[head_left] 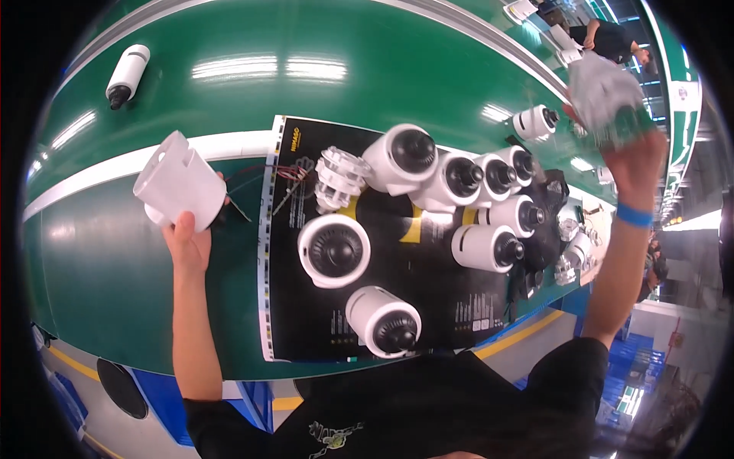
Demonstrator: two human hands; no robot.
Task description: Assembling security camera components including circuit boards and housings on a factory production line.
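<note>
My left hand [193, 243] grips a hollow white cylindrical housing [182, 183] above the bench's left part, thumb against its lower side. The housing is tilted, with cut-outs at its upper rim. Thin wires and a flat strip show just right of it, partly behind it. My right hand [639, 157] is raised at the far right, a blue band on its wrist. In it is a grey-white thing [605, 90], too smeared by motion to name; its fingers are mostly hidden. Nearest the housing, a white finned part [340, 180] with red and dark wires stands on the black printed sheet [436, 298].
Several white cylindrical light-like units [334, 251] with black ribbed ends stand or lie on the sheet. Black bags [547, 237] and loose white parts [566, 269] are at its right. Another unit [128, 75] lies far left on the green bench [229, 99]. A person [612, 40] works far right.
</note>
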